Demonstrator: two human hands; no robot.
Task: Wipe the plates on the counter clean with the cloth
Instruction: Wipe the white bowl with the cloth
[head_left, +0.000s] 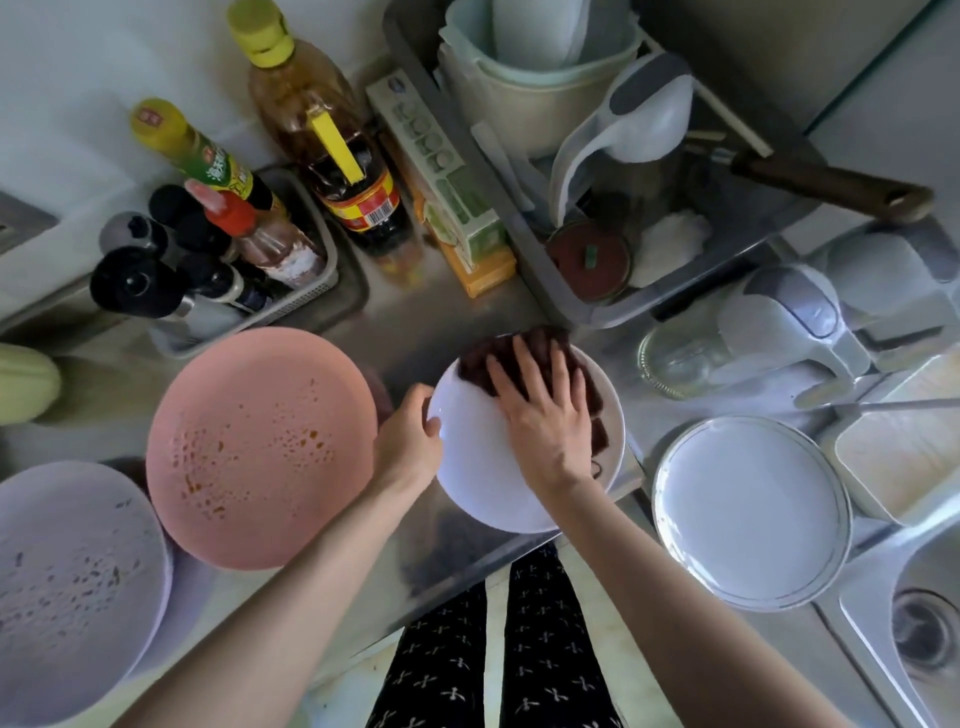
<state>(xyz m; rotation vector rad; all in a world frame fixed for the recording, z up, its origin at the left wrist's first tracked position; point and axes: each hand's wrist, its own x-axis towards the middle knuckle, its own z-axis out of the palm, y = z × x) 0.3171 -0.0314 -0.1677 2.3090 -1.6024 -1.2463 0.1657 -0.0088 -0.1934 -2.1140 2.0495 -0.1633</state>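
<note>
Your white plate (483, 467) sits near the front edge of the tabletop (426, 332), and the dark cloth (524, 358) lies on its far half. Your right hand (545, 415) is spread flat on the cloth, fingers open and pressing it down rather than clutching it. Your left hand (410, 441) is closed on the plate's left rim, steadying it.

You look to be mid-wipe on this plate: the bare near half reads clean, while the part under the cloth is hidden. The next move likely calls for sweeping the cloth round the rest of the plate while your left hand keeps the rim from sliding.

Left of the white plate, just beside your left hand, the pink plate (260, 447) shows brown specks and wet spots, and further left the lilac plate (78, 587) is speckled too; both seem yet to be done. Right of the white plate, a pale rimmed plate (753, 514) looks clean. Beyond the white plate stand sauce bottles (332, 140) and a crowded dish rack (613, 312). Nothing blocks the wiping, though the pink plate crowds your left hand closely.
</note>
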